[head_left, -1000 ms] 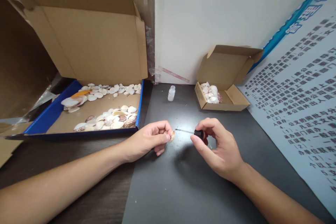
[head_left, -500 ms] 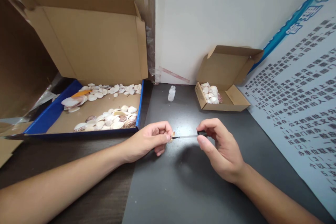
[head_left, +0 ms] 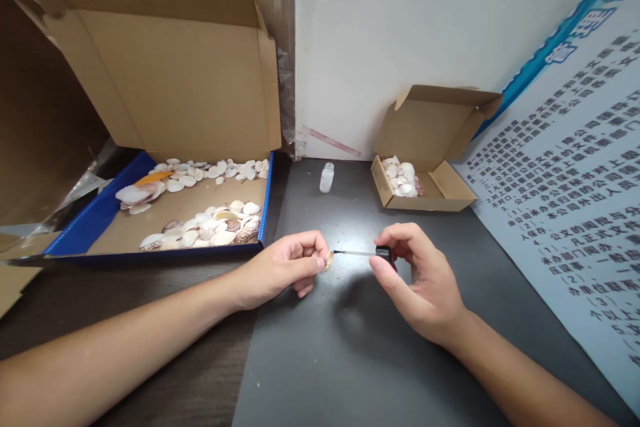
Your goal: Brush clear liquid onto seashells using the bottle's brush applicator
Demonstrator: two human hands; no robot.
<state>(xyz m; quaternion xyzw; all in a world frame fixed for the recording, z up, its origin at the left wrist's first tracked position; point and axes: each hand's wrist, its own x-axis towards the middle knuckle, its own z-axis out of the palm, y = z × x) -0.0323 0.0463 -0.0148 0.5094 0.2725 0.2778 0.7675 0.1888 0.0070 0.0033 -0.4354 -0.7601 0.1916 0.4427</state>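
My left hand (head_left: pixel 293 263) pinches a small tan shell (head_left: pixel 329 259) between thumb and fingers, its edge turned toward the right. In my right hand (head_left: pixel 417 283) is the black cap of a small applicator brush (head_left: pixel 383 253), gripped by thumb and fingertips. The brush's thin clear stem reaches left, and its dark tip lies right by the upper edge of the shell; whether they touch I cannot tell. Behind my hands a small glass bottle (head_left: pixel 327 178) stands upright without a cap, with whitish contents.
At the left, a blue-edged cardboard box (head_left: pixel 165 210) with its lid raised holds many shells (head_left: pixel 220 225). A smaller open carton (head_left: pixel 425 202) at the back right contains more shells (head_left: pixel 401 177). A white wall panel (head_left: pixel 390 27) and a printed poster (head_left: pixel 565 167) border the grey mat (head_left: pixel 310 373).
The brush has shifted slightly up and left, its tip rising from the middle of the shell to its upper edge. My left hand has stayed in place.
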